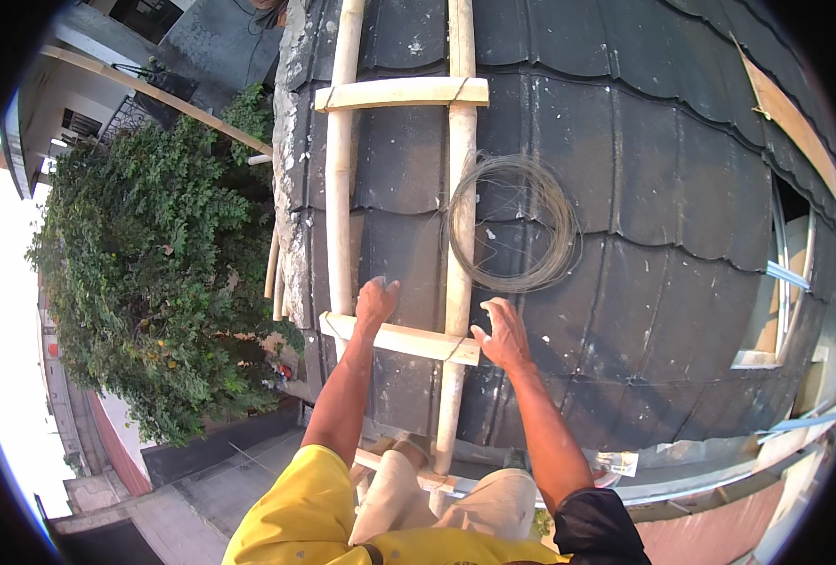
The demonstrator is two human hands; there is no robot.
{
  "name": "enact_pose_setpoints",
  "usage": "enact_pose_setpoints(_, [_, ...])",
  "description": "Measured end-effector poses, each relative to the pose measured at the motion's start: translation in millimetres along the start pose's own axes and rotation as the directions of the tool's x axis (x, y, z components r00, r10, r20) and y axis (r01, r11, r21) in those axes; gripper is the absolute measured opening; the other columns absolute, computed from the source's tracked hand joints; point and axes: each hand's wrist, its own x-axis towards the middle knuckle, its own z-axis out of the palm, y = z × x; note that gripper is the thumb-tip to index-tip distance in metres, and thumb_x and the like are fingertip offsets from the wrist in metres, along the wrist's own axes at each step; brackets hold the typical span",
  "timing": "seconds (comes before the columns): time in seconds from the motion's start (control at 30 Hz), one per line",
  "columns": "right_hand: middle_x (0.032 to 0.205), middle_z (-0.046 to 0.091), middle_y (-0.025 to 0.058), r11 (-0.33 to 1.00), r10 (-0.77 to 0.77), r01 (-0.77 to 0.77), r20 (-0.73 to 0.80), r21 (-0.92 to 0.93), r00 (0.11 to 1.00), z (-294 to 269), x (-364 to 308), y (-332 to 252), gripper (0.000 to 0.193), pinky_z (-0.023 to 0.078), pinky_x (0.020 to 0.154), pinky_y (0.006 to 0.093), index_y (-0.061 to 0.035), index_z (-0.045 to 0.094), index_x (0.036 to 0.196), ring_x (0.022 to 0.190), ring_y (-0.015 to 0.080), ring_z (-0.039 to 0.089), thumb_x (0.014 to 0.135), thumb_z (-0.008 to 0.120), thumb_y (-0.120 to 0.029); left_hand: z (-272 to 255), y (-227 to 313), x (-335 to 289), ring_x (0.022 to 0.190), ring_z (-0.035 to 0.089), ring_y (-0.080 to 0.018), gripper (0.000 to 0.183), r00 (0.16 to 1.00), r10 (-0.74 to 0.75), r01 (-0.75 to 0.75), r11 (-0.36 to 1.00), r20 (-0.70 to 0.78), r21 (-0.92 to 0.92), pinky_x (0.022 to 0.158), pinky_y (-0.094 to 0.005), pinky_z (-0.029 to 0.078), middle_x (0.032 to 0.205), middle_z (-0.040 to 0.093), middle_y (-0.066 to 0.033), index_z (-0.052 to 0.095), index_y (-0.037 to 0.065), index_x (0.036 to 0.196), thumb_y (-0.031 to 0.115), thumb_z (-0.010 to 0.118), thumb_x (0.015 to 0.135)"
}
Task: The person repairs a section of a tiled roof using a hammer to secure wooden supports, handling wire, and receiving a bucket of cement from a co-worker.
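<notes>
A ladder of pale round poles lies up the dark roof, with flat wooden rungs (401,91) tied across it. My left hand (376,303) is over the roof between the two rails, just above the lower rung (399,340). Its fingers look curled, and whatever may be in them is hidden. Close to the right rail (460,273), my right hand (504,337) has thumb and forefinger apart, with nothing visible between them. A loose coil of thin wire (561,212) lies on the tiles beyond my right hand, partly over the right rail.
Dark roof tiles (653,311) with raised ridges spread to the right. A rough plastered edge (291,179) bounds the roof at left, with a leafy tree (154,273) beyond it. Below is a paved area (239,490). A wooden plank (790,127) and a window-like opening (783,273) are at far right.
</notes>
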Motion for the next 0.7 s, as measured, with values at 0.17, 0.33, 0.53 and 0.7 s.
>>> enact_pose_setpoints(0.17, [0.154,0.034,0.0118,0.909,-0.170,0.316,0.451,-0.272,0.876,79.6,23.8,-2.1,0.082,0.020,0.119,0.0507,-0.0063,0.039,0.146,0.145,0.0263,0.028,0.079,0.073,-0.040,-70.5,91.7,155.1,0.130,0.050,-0.0397,0.052,0.778,0.494,-0.488,0.864,-0.389,0.122,0.108,-0.0456,0.040,0.140,0.051,-0.0254,0.056,-0.004,0.131,0.029,0.066,0.092])
enact_pose_setpoints(0.33, [0.159,0.030,0.0071,0.807,-0.105,0.429,0.616,-0.407,0.781,94.8,13.6,5.0,0.086,0.008,0.117,0.0623,-0.0095,0.034,0.152,0.149,0.0204,0.021,0.082,0.063,-0.051,-125.8,199.4,256.9,0.123,0.054,-0.0378,0.046,0.499,0.700,-0.653,0.692,-0.512,0.310,0.103,-0.0465,0.044,0.136,0.055,-0.0203,0.057,-0.001,0.128,0.031,0.061,0.096])
enact_pose_setpoints(0.53, [0.159,0.031,0.0063,0.800,-0.040,0.416,0.652,-0.433,0.757,95.1,19.3,-3.9,0.085,0.011,0.116,0.0611,-0.0110,0.035,0.152,0.148,0.0181,0.023,0.084,0.058,-0.056,-123.7,265.1,322.6,0.093,0.067,-0.0366,0.049,0.734,0.559,-0.504,0.829,-0.387,0.242,0.085,-0.0456,0.049,0.100,0.070,-0.0190,0.071,0.003,0.097,0.047,0.050,0.098])
enact_pose_setpoints(0.7, [0.156,0.035,0.0055,0.818,-0.046,0.398,0.643,-0.415,0.765,92.5,19.2,-0.6,0.083,0.015,0.113,0.0607,-0.0115,0.040,0.149,0.145,0.0162,0.026,0.082,0.059,-0.057,-113.2,283.9,327.6,0.087,0.068,-0.0363,0.057,0.808,0.410,-0.390,0.910,-0.423,0.139,0.082,-0.0469,0.047,0.088,0.072,-0.0163,0.073,0.005,0.080,0.053,0.047,0.097])
